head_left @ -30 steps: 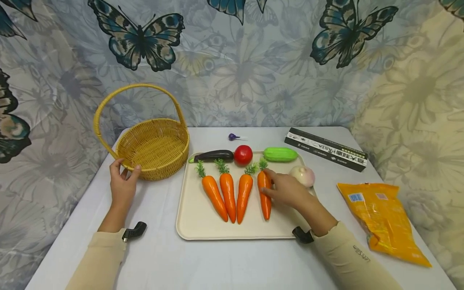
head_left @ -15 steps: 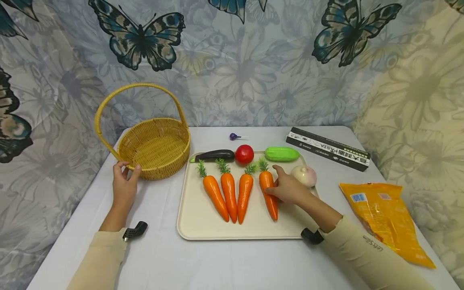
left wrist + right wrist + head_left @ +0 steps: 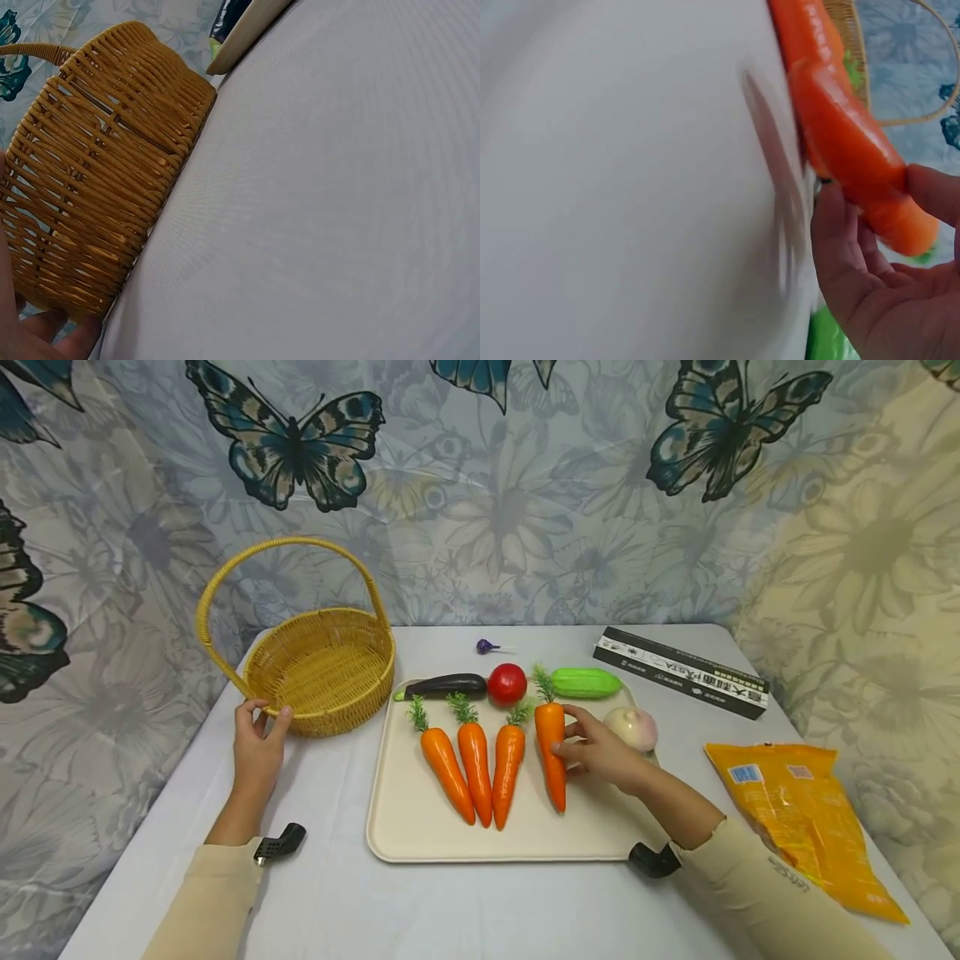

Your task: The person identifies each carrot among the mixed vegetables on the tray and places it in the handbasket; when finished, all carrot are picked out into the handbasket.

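Note:
In the head view my right hand (image 3: 603,750) pinches the rightmost carrot (image 3: 551,752) between thumb and fingers. The right wrist view shows this carrot (image 3: 855,142) raised a little, its shadow falling on the tray below. Three other carrots (image 3: 476,764) lie side by side on the cream tray (image 3: 420,843). At the left, my left hand (image 3: 257,747) holds the near side of a yellow wicker basket (image 3: 330,668), which has nothing in it. Its fingertips (image 3: 79,337) touch the basket's lower wall in the left wrist view.
Along the tray's far side lie an eggplant (image 3: 450,686), a tomato (image 3: 507,684) and a green cucumber-like vegetable (image 3: 587,682), with an onion (image 3: 632,727) at the right. Beyond are a purple lollipop (image 3: 487,647), a black pasta box (image 3: 678,670) and an orange bag (image 3: 802,818).
My right hand has closed round the rightmost carrot and lifted it slightly; the carrot's tip swung right, then back left. The left hand and basket stay in place.

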Available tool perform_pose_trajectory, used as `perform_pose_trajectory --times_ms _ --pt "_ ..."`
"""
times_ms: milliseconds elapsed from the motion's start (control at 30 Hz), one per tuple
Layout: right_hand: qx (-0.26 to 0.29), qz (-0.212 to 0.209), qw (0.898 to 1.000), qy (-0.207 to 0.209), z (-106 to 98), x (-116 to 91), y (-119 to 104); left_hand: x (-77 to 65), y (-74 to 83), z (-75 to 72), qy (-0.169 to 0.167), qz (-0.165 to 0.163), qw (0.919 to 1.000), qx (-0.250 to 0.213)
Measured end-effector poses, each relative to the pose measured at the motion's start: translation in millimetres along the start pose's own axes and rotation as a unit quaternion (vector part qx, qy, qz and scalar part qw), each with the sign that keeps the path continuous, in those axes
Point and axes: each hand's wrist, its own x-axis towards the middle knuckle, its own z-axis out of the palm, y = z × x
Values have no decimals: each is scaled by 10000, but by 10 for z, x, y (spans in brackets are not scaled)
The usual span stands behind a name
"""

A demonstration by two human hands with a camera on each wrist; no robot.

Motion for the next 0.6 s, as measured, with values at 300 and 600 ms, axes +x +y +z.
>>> perform_pose_trajectory --times_ms 300,600 --pt "649 -422 9969 105 22 119 -149 8 -29 -8 64 46 9999 96" --pt "794 -439 9959 -46 148 318 -307 14 -25 -3 26 123 9997 202"
